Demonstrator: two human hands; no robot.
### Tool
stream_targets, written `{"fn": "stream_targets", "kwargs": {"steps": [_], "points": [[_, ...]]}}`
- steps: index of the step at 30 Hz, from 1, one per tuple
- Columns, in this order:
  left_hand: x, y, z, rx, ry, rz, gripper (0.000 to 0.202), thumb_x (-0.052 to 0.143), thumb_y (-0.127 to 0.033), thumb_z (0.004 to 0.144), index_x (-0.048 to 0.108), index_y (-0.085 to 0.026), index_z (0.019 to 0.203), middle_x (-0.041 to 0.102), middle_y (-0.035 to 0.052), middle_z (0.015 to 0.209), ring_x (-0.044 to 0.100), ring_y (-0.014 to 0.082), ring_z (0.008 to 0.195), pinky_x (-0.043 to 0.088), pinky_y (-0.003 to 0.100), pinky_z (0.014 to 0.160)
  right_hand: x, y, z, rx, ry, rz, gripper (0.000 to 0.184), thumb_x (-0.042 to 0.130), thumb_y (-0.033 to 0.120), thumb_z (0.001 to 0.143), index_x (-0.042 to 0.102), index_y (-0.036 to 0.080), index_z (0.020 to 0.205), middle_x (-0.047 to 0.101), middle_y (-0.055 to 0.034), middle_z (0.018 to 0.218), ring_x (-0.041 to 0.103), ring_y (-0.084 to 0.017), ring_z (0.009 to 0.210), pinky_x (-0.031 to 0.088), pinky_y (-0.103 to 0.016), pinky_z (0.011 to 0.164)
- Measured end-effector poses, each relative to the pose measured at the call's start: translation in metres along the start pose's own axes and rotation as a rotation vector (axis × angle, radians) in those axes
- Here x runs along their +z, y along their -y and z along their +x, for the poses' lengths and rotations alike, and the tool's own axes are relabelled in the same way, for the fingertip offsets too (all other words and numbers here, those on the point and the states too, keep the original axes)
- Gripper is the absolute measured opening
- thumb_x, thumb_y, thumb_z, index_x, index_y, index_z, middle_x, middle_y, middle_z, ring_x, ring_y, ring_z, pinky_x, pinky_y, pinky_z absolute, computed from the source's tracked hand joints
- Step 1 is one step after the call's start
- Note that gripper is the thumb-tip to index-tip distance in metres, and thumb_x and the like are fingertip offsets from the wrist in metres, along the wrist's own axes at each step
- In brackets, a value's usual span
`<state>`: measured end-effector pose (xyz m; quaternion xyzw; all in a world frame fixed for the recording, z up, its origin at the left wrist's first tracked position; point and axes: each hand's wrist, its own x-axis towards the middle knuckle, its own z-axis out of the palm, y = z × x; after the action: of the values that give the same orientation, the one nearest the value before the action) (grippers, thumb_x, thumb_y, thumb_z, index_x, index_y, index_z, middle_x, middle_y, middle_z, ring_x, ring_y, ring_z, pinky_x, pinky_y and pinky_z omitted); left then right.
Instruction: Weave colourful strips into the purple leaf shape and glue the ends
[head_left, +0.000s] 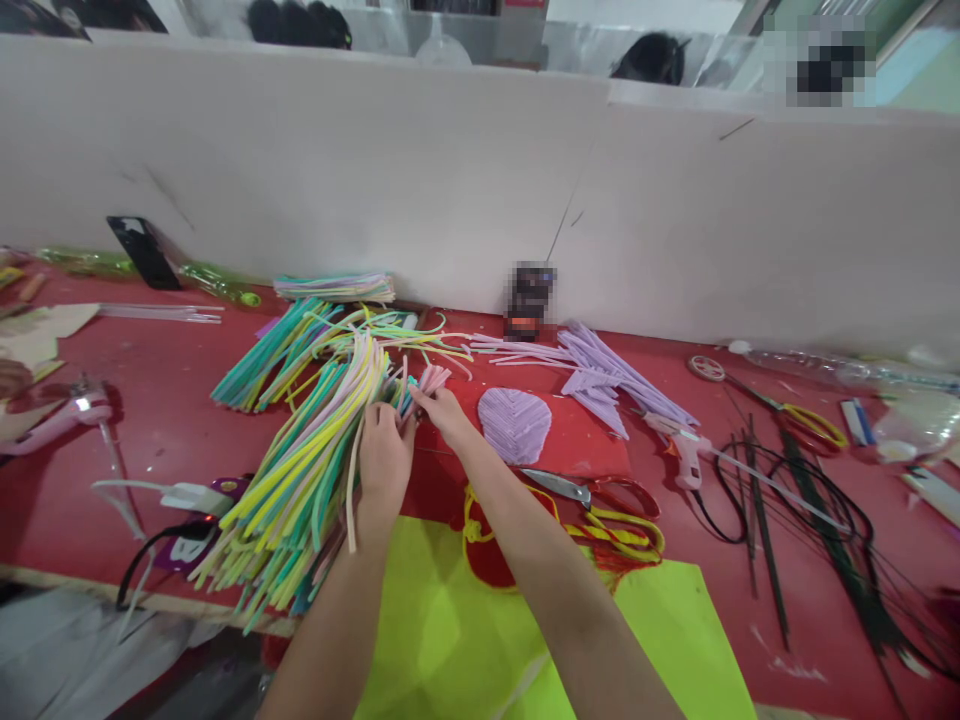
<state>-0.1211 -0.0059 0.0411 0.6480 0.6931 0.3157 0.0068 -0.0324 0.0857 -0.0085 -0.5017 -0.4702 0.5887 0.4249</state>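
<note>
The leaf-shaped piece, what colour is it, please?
The leaf-shaped piece is pale purple, clearest in the head view.

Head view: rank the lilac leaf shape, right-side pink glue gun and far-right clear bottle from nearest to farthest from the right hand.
1. Lilac leaf shape: just right of the right hand.
2. Pink glue gun: farther right.
3. Clear bottle: far right.

Bundled stems (311, 465), left of centre: fuzzy, soft-looking, matt. Lilac leaf-shaped piece (515, 426), centre: same fuzzy look, ridged surface. Red tabletop (169, 385): smooth, slight sheen, whitish scuffs lower right. Scissors (559, 485), below centre: smooth metal blades, plastic-looking handles. Yellow-green sheet (427, 620), bottom: matt; paper or felt, cannot tell. Partition (405, 180), across top: smooth, marked. Bottle (817, 368), right: clear glossy plastic.
</note>
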Motion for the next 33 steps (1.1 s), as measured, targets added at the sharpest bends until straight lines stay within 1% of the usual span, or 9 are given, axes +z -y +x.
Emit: {"fn": "stream_targets", "kwargs": {"steps": [8, 12, 16, 19, 23, 25, 27, 30, 33], "points": [[0.000, -0.002, 0.000, -0.176, 0.066, 0.129, 0.015, 0.044, -0.033, 0.085, 0.047, -0.019, 0.081, 0.053, 0.0085, 0.092, 0.058, 0.0201, 0.074, 0.043, 0.030, 0.064, 0.002, -0.001, 0.001, 0.022, -0.006, 0.029, 0.031, 0.065, 0.043, 0.071, 0.053, 0.016, 0.061, 0.059, -0.0007, 0.055, 0.058, -0.012, 0.052, 0.047, -0.022, 0.050], [-0.001, -0.004, -0.003, -0.250, 0.130, 0.163, 0.026, 0.046, -0.037, 0.083, 0.049, -0.016, 0.099, 0.055, 0.0115, 0.099, 0.061, 0.0234, 0.080, 0.044, 0.031, 0.061, 0.002, 0.003, -0.003, 0.042, -0.009, 0.060, 0.028, 0.063, 0.037, 0.073, 0.051, 0.015, 0.060, 0.057, -0.0002, 0.053, 0.057, -0.012, 0.049, 0.047, -0.023, 0.047], [-0.004, 0.001, -0.006, -0.170, 0.252, 0.241, 0.052, 0.052, -0.027, 0.080, 0.035, -0.015, 0.128, 0.057, 0.0167, 0.109, 0.061, 0.0269, 0.091, 0.046, 0.034, 0.072, 0.003, 0.010, -0.009, 0.042, -0.004, 0.115, 0.026, 0.061, 0.036, 0.075, 0.051, 0.015, 0.064, 0.057, 0.0008, 0.055, 0.056, -0.011, 0.048, 0.049, -0.023, 0.049], [-0.009, 0.002, -0.006, -0.101, 0.290, 0.302, 0.047, 0.046, -0.019, 0.082, 0.038, -0.014, 0.129, 0.060, 0.0173, 0.106, 0.061, 0.0274, 0.095, 0.045, 0.036, 0.080, 0.001, 0.018, -0.016, 0.021, 0.011, 0.166, 0.023, 0.061, 0.036, 0.074, 0.052, 0.016, 0.069, 0.059, 0.0015, 0.061, 0.058, -0.010, 0.052, 0.051, -0.023, 0.055], [-0.022, -0.010, -0.007, -0.140, 0.246, 0.297, 0.046, 0.041, -0.017, 0.084, 0.040, -0.011, 0.129, 0.060, 0.0188, 0.107, 0.061, 0.0288, 0.094, 0.048, 0.037, 0.077, -0.012, 0.029, -0.029, -0.054, -0.068, 0.211, 0.027, 0.063, 0.040, 0.070, 0.054, 0.017, 0.082, 0.061, 0.0006, 0.077, 0.058, -0.009, 0.060, 0.051, -0.023, 0.059], [-0.029, -0.017, -0.007, -0.114, 0.176, 0.254, 0.049, 0.042, -0.017, 0.083, 0.037, -0.010, 0.131, 0.058, 0.0200, 0.114, 0.057, 0.0306, 0.103, 0.047, 0.040, 0.083, -0.021, 0.031, -0.039, -0.101, -0.181, 0.183, 0.033, 0.062, 0.046, 0.069, 0.053, 0.018, 0.085, 0.060, -0.0009, 0.085, 0.057, -0.009, 0.061, 0.050, -0.023, 0.057], [-0.035, -0.024, -0.006, -0.079, 0.108, 0.154, 0.053, 0.043, -0.017, 0.083, 0.033, -0.009, 0.134, 0.052, 0.0219, 0.123, 0.052, 0.0320, 0.113, 0.044, 0.043, 0.089, -0.030, 0.031, -0.051, -0.125, -0.202, 0.136, 0.038, 0.058, 0.053, 0.070, 0.053, 0.018, 0.087, 0.060, -0.0029, 0.089, 0.058, -0.011, 0.069, 0.050, -0.025, 0.059], [-0.043, -0.033, 0.001, -0.020, 0.021, -0.128, 0.058, 0.047, -0.020, 0.082, 0.030, -0.013, 0.136, 0.043, 0.0189, 0.135, 0.042, 0.0299, 0.124, 0.038, 0.044, 0.099, -0.039, 0.030, -0.072, -0.113, 0.018, 0.149, 0.048, 0.051, 0.062, 0.073, 0.058, 0.019, 0.094, 0.062, -0.0052, 0.095, 0.059, -0.016, 0.091, 0.049, -0.029, 0.075], [-0.047, -0.048, 0.010, 0.012, 0.018, -0.440, 0.054, 0.050, -0.025, 0.080, 0.037, -0.017, 0.131, 0.045, 0.0131, 0.134, 0.040, 0.0252, 0.127, 0.031, 0.041, 0.106, -0.046, 0.030, -0.096, -0.072, 0.284, 0.251, 0.057, 0.046, 0.066, 0.075, 0.057, 0.023, 0.110, 0.063, -0.0047, 0.103, 0.057, -0.018, 0.102, 0.045, -0.034, 0.089]]}}
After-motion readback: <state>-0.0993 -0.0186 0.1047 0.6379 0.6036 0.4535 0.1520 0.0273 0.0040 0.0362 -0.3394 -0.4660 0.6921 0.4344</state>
